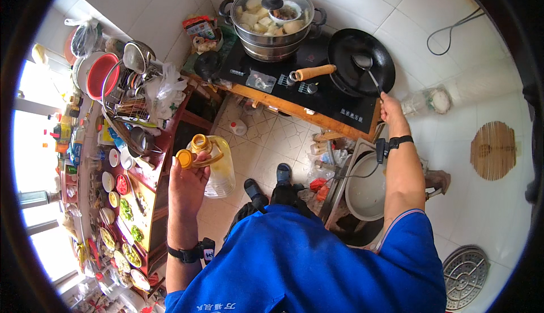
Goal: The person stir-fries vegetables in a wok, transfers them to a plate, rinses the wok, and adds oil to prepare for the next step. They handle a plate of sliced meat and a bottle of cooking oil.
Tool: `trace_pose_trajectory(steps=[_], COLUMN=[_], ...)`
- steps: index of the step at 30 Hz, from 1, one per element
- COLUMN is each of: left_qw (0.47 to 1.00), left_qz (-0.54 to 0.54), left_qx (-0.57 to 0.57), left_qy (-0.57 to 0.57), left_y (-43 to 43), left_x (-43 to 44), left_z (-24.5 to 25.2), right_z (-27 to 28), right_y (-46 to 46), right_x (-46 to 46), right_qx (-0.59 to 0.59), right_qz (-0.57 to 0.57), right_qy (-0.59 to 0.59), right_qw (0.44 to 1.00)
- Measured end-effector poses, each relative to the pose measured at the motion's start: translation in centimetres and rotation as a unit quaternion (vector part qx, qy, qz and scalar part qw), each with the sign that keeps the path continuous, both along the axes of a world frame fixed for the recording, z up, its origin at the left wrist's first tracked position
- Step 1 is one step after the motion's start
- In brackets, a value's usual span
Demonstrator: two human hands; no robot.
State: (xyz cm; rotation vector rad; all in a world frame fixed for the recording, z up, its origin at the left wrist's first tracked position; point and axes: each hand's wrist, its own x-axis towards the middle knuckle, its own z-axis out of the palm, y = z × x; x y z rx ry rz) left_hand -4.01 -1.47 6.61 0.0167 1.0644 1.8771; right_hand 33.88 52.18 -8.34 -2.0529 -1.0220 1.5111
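My left hand holds a large clear plastic oil jug by its yellow handle, to the left of my feet. The jug's mouth faces up, and a round yellow cap sits at my thumb; whether the cap is attached cannot be made out. In my right hand is the handle of a metal cooking ladle. Its head rests inside a black wok, whose wooden handle points left over the cooktop. The wok's bottom looks dark and shiny, with no food visible.
A lidded steamer pot full of food stands on the black cooktop. The sink holds a pale basin at right. Along the left counter are bowls, chopped vegetables and a knife. A small white bottle stands on the floor.
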Motion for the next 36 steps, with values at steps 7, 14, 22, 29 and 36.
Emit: trace_pose_trajectory(steps=[7, 14, 22, 29, 36], left_qw=[1.000, 1.000, 1.000, 1.000, 0.999], left_qz=[-0.009, -0.022, -0.005, -0.001, -0.032], left_qx=[0.021, 0.017, 0.017, 0.002, 0.008], left_qy=[0.000, -0.001, -0.004, -0.005, 0.043], left_y=[0.8, 0.6, -0.2, -0.7, -1.5], left_x=[-0.1, -0.4, -0.4, 0.0, -0.2], left_z=[-0.4, -1.2, -1.6, -1.8, -1.3], right_z=[8.0, 13.4, 9.7, 5.4, 9.2], right_y=[2.5, 0.6, -0.3, 0.3, -2.7], right_x=[0.8, 4.4, 5.6, -0.5, -2.6], right_qx=[0.266, 0.278, 0.256, 0.264, 0.348], right_qz=[0.178, 0.278, 0.239, 0.200, 0.264], right_qy=[-0.273, -0.387, -0.332, -0.333, -0.491], right_qw=[0.907, 0.834, 0.876, 0.883, 0.754])
